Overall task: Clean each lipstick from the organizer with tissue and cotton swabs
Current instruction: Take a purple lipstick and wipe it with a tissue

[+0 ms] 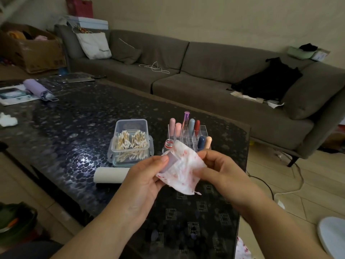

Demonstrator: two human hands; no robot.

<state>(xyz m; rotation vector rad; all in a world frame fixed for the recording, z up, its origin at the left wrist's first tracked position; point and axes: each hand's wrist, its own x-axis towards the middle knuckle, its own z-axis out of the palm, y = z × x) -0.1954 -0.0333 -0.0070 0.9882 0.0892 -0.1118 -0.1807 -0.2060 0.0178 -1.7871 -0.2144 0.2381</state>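
Observation:
My left hand [149, 174] grips a pale lilac lipstick tube [171, 161], mostly wrapped in a white tissue [183, 171] stained with red marks. My right hand [214, 167] pinches the tissue's right side against the tube. Behind my hands stands the clear acrylic organizer [202, 130] with several lipsticks upright in it: pink, purple, grey-blue, red, dark blue and peach. A clear box of cotton swabs [130, 143] sits left of the organizer. A small open glass bottle [169, 144] stands just behind the tissue.
A white roll [110, 174] lies on the dark patterned table [74, 128] under my left hand. A lilac umbrella [37, 89] and papers lie far left. A crumpled tissue [7, 119] rests at the left edge. A grey sofa [205, 71] runs behind.

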